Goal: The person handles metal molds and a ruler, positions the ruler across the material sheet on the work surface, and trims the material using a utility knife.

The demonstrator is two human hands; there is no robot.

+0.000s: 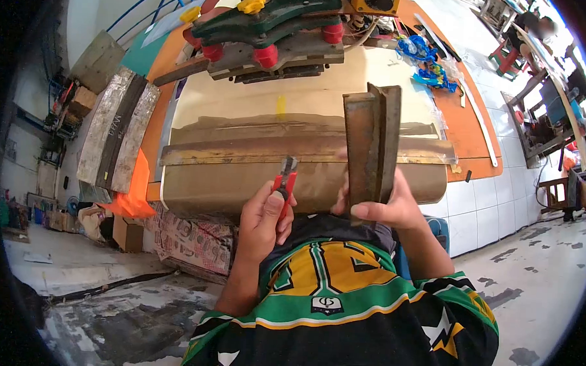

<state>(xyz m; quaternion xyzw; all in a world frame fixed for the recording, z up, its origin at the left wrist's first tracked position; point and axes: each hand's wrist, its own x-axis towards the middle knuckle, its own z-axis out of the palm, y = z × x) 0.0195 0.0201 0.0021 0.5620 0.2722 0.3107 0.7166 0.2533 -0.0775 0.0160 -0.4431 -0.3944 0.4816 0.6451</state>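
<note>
My left hand (266, 213) is closed around small red-handled pliers (284, 183), whose metal jaws point up. In my right hand (386, 202) is a rusty metal bar with a raised middle rib (372, 147), held upright by its lower end. Both hands are above the near edge of the work table, apart from each other. Behind them a long metal strip (242, 149) lies across brown sheeting (241, 187) that curves over the table's front edge.
A green press head with red feet (266, 27) hangs over the table's back. Metal blocks (117, 132) and an orange cloth (134, 189) are at the left. Blue plastic wrappers (432, 75) lie at the back right. A person (531, 30) sits far off, upper right.
</note>
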